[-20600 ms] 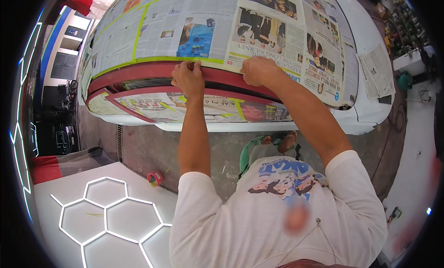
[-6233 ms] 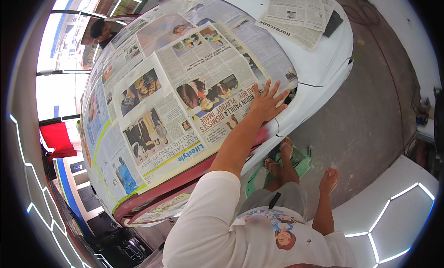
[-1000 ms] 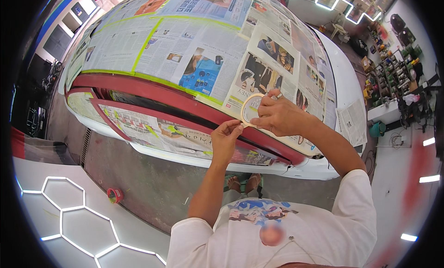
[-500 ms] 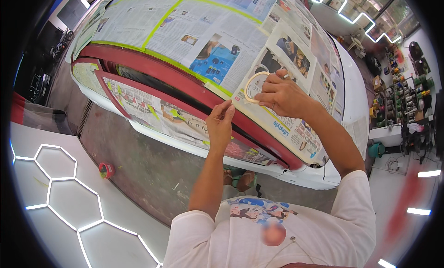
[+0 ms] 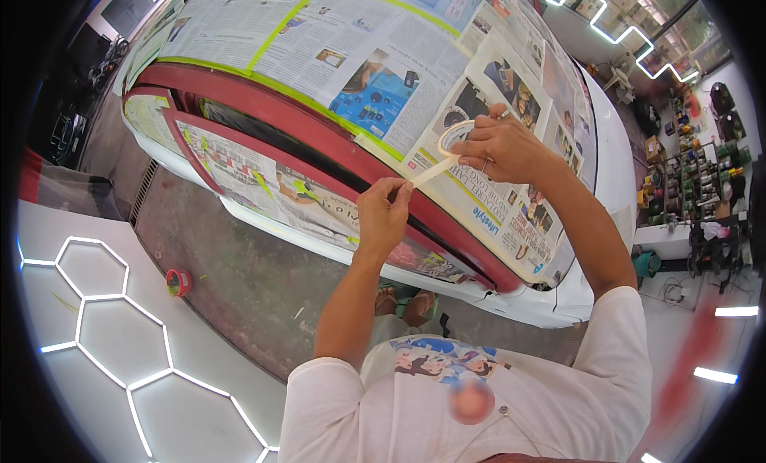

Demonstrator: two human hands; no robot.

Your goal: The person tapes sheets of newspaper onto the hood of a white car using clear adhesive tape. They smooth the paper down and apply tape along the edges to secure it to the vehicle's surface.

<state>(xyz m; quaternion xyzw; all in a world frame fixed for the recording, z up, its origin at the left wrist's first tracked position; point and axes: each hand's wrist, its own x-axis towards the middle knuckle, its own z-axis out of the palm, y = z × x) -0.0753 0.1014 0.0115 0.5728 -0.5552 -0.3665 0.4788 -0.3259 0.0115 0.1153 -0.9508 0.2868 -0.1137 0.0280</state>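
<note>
Head view. Right hand [image 5: 507,150]: fingers curled closed around a roll of masking tape [image 5: 456,136], pale beige, held above the newspaper sheets [image 5: 351,56] that cover the car body. The roll sits at the hand's left edge, partly hidden by the fingers.

Strip of tape [image 5: 435,172]: runs from the roll down and to the left, taut, to the left hand.

Left hand [image 5: 383,219]: below and to the left of the right hand, near it but apart. Thumb and fingertips pinched shut on the free end of the strip; remaining fingers folded in. The hand hangs over the red car panel [image 5: 319,136], a band of bare paint left between the papered areas; whether it touches the panel cannot be told.

Yellow-green tape lines [image 5: 279,28]: edge the newspaper, beyond and to the left of both hands.

Lower newspaper strip [image 5: 263,184]: on the car's side, left of the left hand.

Small red roll [image 5: 179,282]: on the concrete floor, well apart from the left hand, down and to its left.

White car body [image 5: 614,168]: to the right of the right forearm.
</note>
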